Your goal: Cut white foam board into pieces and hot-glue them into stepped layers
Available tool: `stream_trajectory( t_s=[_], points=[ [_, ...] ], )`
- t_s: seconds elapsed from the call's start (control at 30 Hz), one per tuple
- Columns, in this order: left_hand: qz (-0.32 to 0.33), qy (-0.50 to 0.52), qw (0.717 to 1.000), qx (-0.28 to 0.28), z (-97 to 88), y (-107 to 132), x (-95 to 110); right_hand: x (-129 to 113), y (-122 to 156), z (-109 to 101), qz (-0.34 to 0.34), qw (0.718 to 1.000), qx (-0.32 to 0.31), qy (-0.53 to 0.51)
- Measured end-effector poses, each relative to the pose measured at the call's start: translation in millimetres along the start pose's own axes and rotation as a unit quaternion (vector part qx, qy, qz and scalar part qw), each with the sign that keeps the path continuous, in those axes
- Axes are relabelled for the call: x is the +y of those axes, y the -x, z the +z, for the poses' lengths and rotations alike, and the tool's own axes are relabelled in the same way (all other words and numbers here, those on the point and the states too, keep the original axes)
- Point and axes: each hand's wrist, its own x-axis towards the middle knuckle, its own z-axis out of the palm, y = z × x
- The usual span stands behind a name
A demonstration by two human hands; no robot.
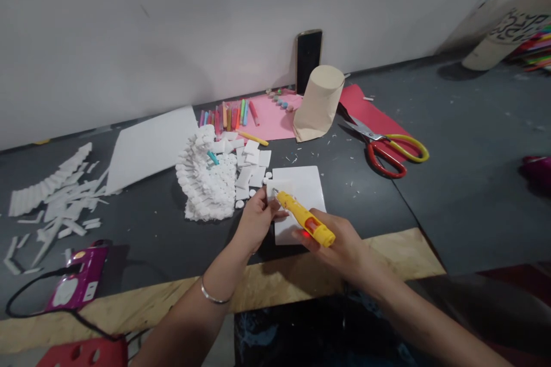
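My right hand (pixel 340 243) is closed around a yellow pen-shaped tool (pixel 305 219) with a red light, its tip pointing up-left. My left hand (pixel 257 219) pinches a small white foam piece (pixel 275 188) right at that tip. Both hands hover over a white square sheet (pixel 306 186) on the dark table. Just left of my left hand stands a white layered foam model (pixel 202 180) with a small teal piece on it, and several small white cut squares (pixel 249 169) lie beside it.
Red and yellow scissors (pixel 390 152) lie at the right on red paper. A beige paper cylinder (pixel 319 102), a phone leaning on the wall (pixel 308 58), coloured markers (pixel 230 114) on pink paper, white foam strips (pixel 55 195), a large white sheet (pixel 150 146), and a purple corded device (pixel 77 284).
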Motion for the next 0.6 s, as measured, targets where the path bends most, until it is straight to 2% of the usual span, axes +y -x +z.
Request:
stream_trajectory(
  t_s=[0.2,0.37,0.6],
  points=[
    [-0.006,-0.003,1.000,-0.002,0.0,0.5,0.8,0.9,-1.2,-1.2,0.012,1.000,-0.013,-0.002],
    [-0.010,0.004,1.000,0.002,0.6,0.6,2.4,5.5,0.7,-0.6,0.004,1.000,0.002,0.000],
    [0.015,0.033,0.999,0.006,3.2,0.8,4.5,12.5,4.9,-2.2,0.014,1.000,0.012,-0.003]
  ],
)
